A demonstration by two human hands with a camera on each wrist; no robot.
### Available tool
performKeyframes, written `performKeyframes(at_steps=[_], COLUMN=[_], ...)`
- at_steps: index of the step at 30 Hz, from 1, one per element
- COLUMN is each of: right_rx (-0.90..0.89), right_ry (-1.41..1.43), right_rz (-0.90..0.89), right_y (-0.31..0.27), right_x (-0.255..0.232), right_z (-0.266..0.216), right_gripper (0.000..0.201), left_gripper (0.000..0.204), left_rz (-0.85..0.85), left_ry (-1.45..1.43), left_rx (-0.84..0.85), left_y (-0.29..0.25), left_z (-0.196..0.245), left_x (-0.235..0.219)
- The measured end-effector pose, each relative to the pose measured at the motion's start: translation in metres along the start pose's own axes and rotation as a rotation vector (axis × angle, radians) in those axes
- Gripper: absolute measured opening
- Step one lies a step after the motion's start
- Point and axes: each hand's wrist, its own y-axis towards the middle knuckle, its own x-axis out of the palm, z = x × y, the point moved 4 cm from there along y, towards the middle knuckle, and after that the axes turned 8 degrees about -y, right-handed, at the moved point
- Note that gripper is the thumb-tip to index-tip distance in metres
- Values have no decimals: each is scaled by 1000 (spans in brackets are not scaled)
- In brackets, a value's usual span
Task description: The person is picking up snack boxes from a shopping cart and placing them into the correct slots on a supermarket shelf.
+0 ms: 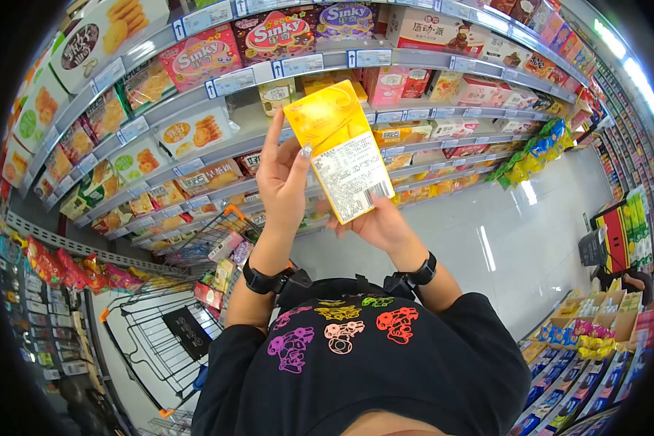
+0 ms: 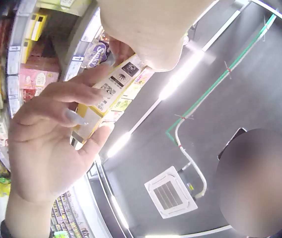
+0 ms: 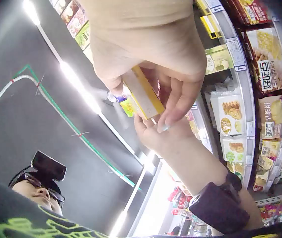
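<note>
A flat yellow box (image 1: pixel 345 156) is held up in front of the chest, tilted, with its printed text and barcode side facing up in the head view. My left hand (image 1: pixel 277 174) grips its left side, thumb across the printed face and fingers behind. At the bottom right corner my right hand (image 1: pixel 376 225) pinches the box, its thumb near the barcode. The left wrist view shows the box's narrow edge (image 2: pixel 106 96) between the fingers of the right hand (image 2: pixel 46 144). In the right wrist view the box (image 3: pixel 143 94) sits between both hands; its printed face is hidden there.
Shelves of boxed snacks curve ahead, with pink Sinky boxes (image 1: pixel 200 58) on an upper row. A shopping cart (image 1: pixel 160 312) holding several packages stands at the left. Grey floor (image 1: pixel 479 247) stretches to the right, towards a display of cartons (image 1: pixel 596 320).
</note>
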Motion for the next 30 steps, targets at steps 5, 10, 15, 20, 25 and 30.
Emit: performKeyframes(at_steps=[5,10,15,20,25,30], right_rx=[3,83,147,207,244,309], right_ry=[271,391,487,652,941,1013], right_rz=[63,-12,-7,-119,-278,-305], right_y=[-1,5,21,34,35,37], right_x=[5,-1,-13,-45,-79,-109], right_z=[13,13,7,2,-10,-19], right_gripper=[85,83,74,72,70,70], left_gripper=[60,57,52,47,47,51], left_rz=[-44,-66,2,-1,-18,11], left_ry=[60,79,47,134,441,384], left_rx=[-6,-17,40,-12,124,156], left_y=[0,4,17,31,51,69], left_z=[-6,-14,-28,-60,-93,-119], left_x=[-13,-15,-16,-16,3,16])
